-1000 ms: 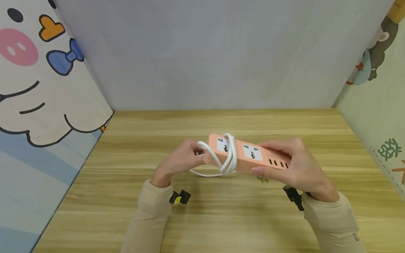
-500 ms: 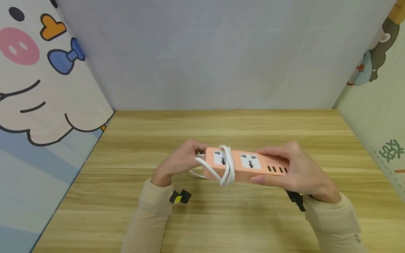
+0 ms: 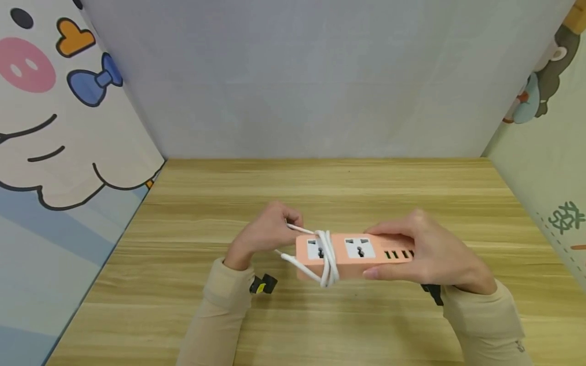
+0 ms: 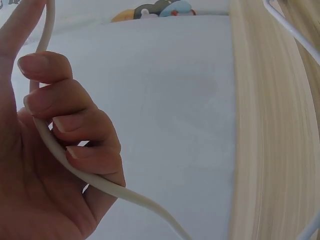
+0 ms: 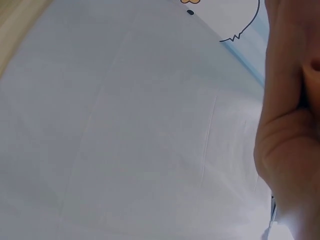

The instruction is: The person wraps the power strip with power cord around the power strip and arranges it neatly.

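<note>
A peach-coloured power strip (image 3: 338, 244) is held up over the table in the head view, roughly level with its socket face up. My right hand (image 3: 423, 249) grips its right end beside the USB ports, thumb on the near side. White power cord (image 3: 328, 262) is wound several turns around the strip's left part. At the left end, my left hand (image 3: 267, 231) holds a run of that cord leading to the windings. The left wrist view shows the cord (image 4: 107, 186) crossing the palm under curled fingers (image 4: 95, 127). The right wrist view shows little of the strip.
The wood-grain table (image 3: 320, 325) lies beneath both hands. A pale back wall (image 3: 320, 86) stands behind it, with cartoon-printed panels on the left (image 3: 68, 168) and right (image 3: 545, 168). Small black wrist mounts (image 3: 264, 284) sit at the sleeve cuffs.
The power strip has come down in the head view and turned from slanted to nearly level. The cord between my left hand and the windings now runs straighter. Plug prongs glimpsed beneath are now hidden.
</note>
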Action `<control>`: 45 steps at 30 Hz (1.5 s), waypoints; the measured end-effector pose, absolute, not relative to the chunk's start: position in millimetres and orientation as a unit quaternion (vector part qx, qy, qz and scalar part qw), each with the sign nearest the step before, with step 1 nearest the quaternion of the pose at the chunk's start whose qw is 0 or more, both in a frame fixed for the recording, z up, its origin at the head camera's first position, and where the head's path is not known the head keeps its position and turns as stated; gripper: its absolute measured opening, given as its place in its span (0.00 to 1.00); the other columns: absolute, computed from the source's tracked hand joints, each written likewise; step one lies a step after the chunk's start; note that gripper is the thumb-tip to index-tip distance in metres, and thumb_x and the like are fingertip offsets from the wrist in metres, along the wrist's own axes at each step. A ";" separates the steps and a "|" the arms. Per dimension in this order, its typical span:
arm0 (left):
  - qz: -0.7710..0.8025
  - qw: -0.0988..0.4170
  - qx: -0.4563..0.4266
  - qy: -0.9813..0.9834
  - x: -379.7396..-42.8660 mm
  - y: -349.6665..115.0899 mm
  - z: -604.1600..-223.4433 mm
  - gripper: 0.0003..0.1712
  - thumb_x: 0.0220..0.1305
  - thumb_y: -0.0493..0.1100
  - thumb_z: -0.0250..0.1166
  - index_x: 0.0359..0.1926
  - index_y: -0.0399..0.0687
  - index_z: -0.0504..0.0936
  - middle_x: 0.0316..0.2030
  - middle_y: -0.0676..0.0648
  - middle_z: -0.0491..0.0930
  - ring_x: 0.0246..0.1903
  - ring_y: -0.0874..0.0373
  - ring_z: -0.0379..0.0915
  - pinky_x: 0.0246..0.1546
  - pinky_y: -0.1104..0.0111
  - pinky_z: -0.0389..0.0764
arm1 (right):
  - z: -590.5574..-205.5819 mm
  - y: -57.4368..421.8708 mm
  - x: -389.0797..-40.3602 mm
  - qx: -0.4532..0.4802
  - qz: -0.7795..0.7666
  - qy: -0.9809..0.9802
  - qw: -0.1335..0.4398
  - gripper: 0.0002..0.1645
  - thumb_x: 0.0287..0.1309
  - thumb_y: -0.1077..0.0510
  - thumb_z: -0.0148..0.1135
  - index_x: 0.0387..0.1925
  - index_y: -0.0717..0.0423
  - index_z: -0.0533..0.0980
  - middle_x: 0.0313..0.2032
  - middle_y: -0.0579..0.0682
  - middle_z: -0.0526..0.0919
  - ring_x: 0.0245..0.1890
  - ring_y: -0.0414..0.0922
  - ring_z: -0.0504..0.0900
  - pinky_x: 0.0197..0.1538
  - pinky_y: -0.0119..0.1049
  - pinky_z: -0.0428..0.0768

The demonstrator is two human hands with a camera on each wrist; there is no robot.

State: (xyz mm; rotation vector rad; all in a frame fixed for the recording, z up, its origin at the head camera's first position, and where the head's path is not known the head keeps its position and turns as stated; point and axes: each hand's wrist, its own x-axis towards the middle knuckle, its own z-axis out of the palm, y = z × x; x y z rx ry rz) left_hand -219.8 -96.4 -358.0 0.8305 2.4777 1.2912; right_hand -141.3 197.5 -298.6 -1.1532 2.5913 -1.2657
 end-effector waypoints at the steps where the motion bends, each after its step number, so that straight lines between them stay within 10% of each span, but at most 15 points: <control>1: 0.439 0.114 0.286 0.844 -219.4 -96.5 -358.0 0.13 0.56 0.40 0.71 0.18 0.47 0.78 0.16 0.56 0.69 0.20 0.63 0.61 0.25 0.73 0.64 | -298.7 197.3 -141.6 -0.373 -0.401 0.836 0.021 0.18 0.51 0.51 0.79 0.45 0.41 0.84 0.29 0.34 0.85 0.21 0.32 0.77 0.27 0.27 0.75; 25: 0.422 0.070 0.215 0.878 -212.1 -93.7 -353.0 0.35 0.42 0.65 0.82 0.13 0.56 0.65 0.11 0.58 0.56 0.15 0.64 0.49 0.19 0.72 0.55 | -306.2 184.9 -144.4 -0.400 -0.310 0.859 0.078 0.16 0.58 0.38 0.72 0.41 0.40 0.82 0.27 0.32 0.81 0.21 0.27 0.74 0.25 0.26 0.74; 31: 0.453 0.082 0.228 0.858 -211.8 -94.2 -349.7 0.24 0.51 0.58 0.80 0.18 0.53 0.76 0.12 0.57 0.62 0.15 0.64 0.52 0.19 0.73 0.57 | -307.7 183.2 -144.9 -0.396 -0.297 0.865 0.079 0.15 0.59 0.37 0.71 0.39 0.40 0.81 0.25 0.31 0.79 0.20 0.27 0.72 0.24 0.26 0.72; 45: 0.434 0.101 0.155 0.882 -200.7 -90.2 -332.3 0.32 0.63 0.64 0.69 0.14 0.54 0.65 0.14 0.56 0.55 0.16 0.63 0.49 0.21 0.70 0.57 | -312.9 176.3 -146.8 -0.369 -0.261 0.891 0.050 0.17 0.58 0.34 0.70 0.31 0.38 0.77 0.20 0.30 0.72 0.17 0.26 0.66 0.22 0.25 0.67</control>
